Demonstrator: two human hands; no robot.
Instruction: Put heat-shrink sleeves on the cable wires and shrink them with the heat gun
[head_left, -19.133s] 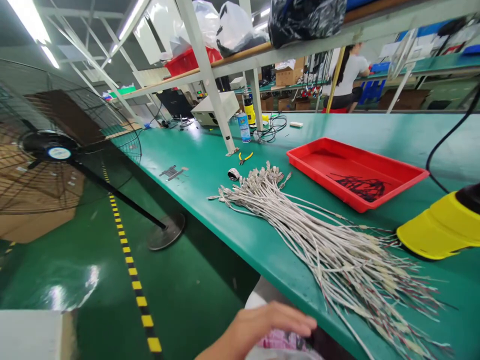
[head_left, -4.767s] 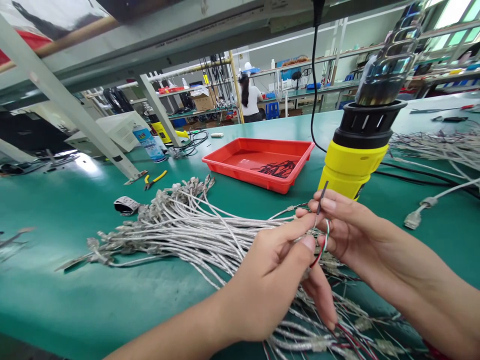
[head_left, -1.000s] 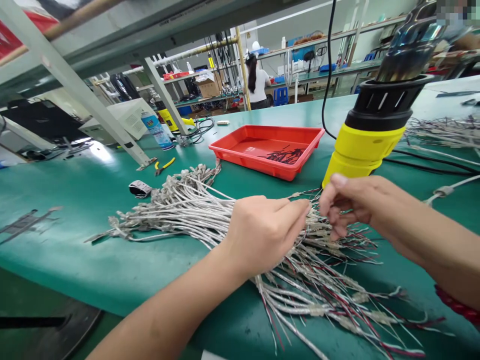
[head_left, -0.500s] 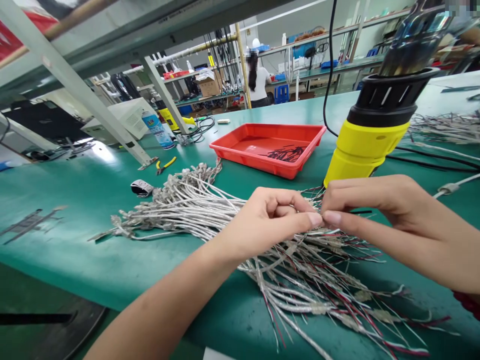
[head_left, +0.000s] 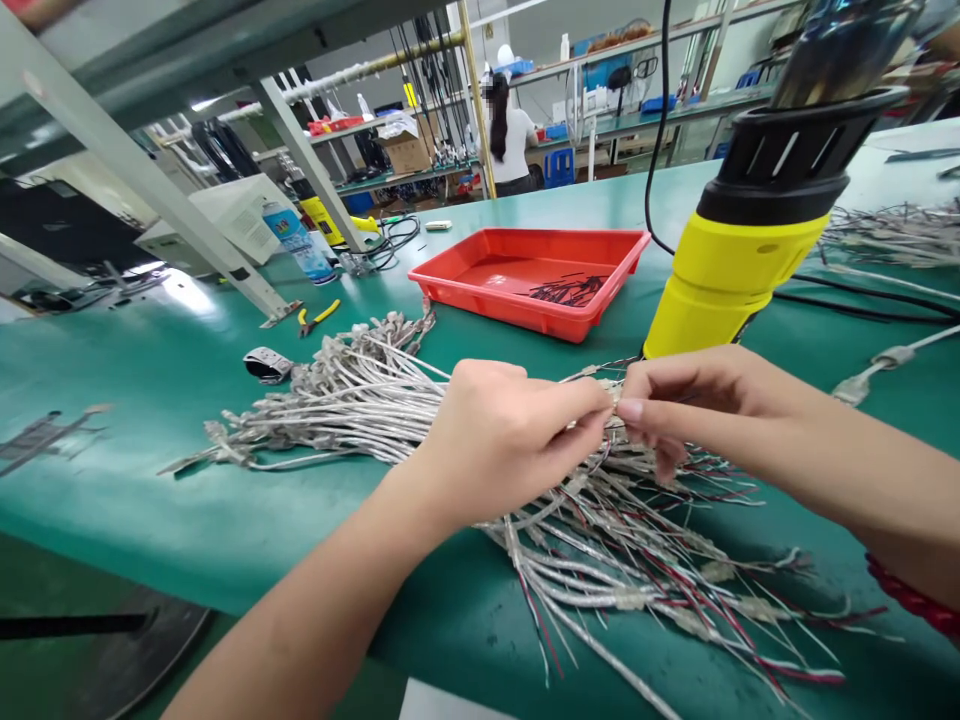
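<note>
My left hand (head_left: 517,425) is closed, thumb and forefinger pinched together over the cable bundle. Its tips meet those of my right hand (head_left: 697,405), which also pinches, its other fingers curled beneath. A thin wire seems to run between the fingertips; most of it is hidden by them. Under both hands lies a large bundle of clear-sheathed silvery cables (head_left: 360,400), connectors at the left. Their stripped ends (head_left: 720,620) fan out right in red, white and black strands. Just behind my right hand stands a yellow and black heat gun (head_left: 739,270), nozzle up.
A red tray (head_left: 480,300) with short black tube pieces (head_left: 574,290) sits beyond the bundle. Yellow-handled pliers (head_left: 319,317), a spray can (head_left: 300,245) and a shelf post (head_left: 172,210) stand left. More cables (head_left: 900,235) lie right. A person (head_left: 511,140) is in the background.
Both hands have shifted slightly left, still meeting at the fingertips. My left hand has turned with its back more upward. The whole view has moved a little.
</note>
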